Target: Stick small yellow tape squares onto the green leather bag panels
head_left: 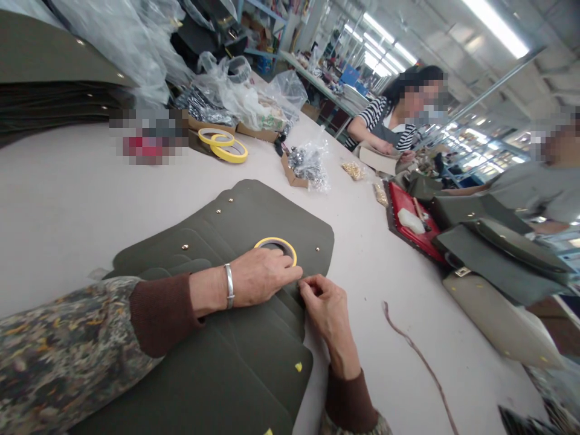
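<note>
A fanned stack of dark green leather panels (235, 223) with brass studs lies in front of me. A yellow tape roll (277, 244) rests on the top panel. My left hand (260, 277), a silver bangle on its wrist, lies over the roll with its fingers curled on the rim. Just to the right, my right hand (324, 305) pinches at the panels' edge, fingers pressed together; what they hold is too small to make out. A small yellow tape bit (298, 366) sticks on a lower panel.
Two more yellow tape rolls (224, 145), plastic bags of hardware (310, 163) and cardboard boxes sit farther back. A person in stripes (385, 121) and another in grey (539, 187) work at the right by a red tray (419, 232) and green bags. A cord (417, 356) lies on the table.
</note>
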{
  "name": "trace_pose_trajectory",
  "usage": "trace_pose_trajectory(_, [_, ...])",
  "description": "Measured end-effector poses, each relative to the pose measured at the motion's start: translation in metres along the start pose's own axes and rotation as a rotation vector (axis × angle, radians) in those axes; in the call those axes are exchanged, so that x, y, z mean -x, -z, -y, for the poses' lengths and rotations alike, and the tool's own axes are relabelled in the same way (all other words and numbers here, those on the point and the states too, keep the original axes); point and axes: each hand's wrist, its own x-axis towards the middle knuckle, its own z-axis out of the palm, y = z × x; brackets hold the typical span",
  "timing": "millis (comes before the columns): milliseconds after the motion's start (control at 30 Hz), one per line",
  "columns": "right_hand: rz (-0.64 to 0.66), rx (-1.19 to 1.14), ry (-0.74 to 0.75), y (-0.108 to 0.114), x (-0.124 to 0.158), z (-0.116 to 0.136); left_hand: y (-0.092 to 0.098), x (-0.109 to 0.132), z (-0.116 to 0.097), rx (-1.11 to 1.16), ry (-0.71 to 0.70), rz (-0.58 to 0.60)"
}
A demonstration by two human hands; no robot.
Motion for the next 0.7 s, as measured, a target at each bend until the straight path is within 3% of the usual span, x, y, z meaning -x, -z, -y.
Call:
trace_pose_trajectory(67, [0.136, -0.074, -0.028, 0.005, 0.005, -0.001, -0.002, 0.001, 0.003, 0.02, -0.002, -0.025])
trace_pose_trajectory(133, [0.147, -0.171, -0.043, 0.008, 0.009, -0.004, -0.005, 0.001, 0.006, 0.063, -0.003, -0.072])
trace_pose_trajectory(200, [0.027, -0.283, -0.021, 0.008, 0.01, -0.007, -0.008, 0.002, 0.008, 0.108, -0.011, -0.134])
trace_pose_trajectory(300, [-0.148, -0.35, 0.131, 0.004, 0.01, -0.004, -0.009, 0.002, 0.008, 0.131, -0.043, -0.201])
trace_pose_trajectory(500, [-0.22, -0.158, 0.472, -0.002, 0.007, 0.011, -0.007, 0.003, 0.003, 0.136, -0.014, -0.184])
trace_pose_trajectory(700, [-0.323, 0.011, 0.547, -0.005, 0.011, 0.013, -0.006, 0.002, -0.003, 0.241, 0.007, -0.198])
